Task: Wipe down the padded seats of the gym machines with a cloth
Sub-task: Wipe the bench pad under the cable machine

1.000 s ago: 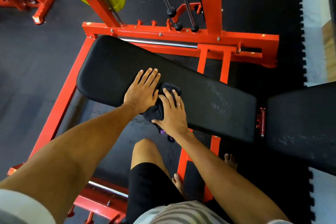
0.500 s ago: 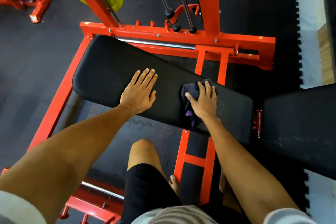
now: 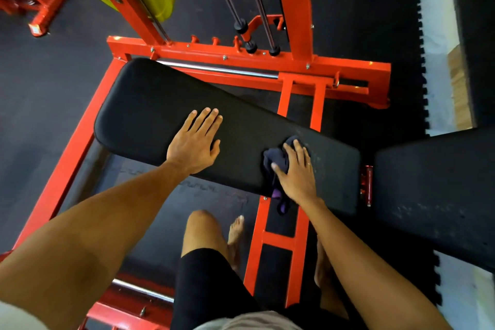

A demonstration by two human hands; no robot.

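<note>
While left hand (image 3: 192, 147) lies flat on black padded seat (image 3: 150, 104), right hand (image 3: 297, 171) presses crumpled dark cloth (image 3: 276, 158) with spread fingers, purple end dangling off near edge.

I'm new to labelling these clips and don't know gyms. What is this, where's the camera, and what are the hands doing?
The camera sits on the person's head, looking down at their own arms and legs. The long black padded bench sits on a gym machine's orange steel frame; a second black pad lies to its right. The left hand rests flat on the bench, holding nothing. The right hand presses a dark cloth onto the bench near its right end, to wipe it.
</note>
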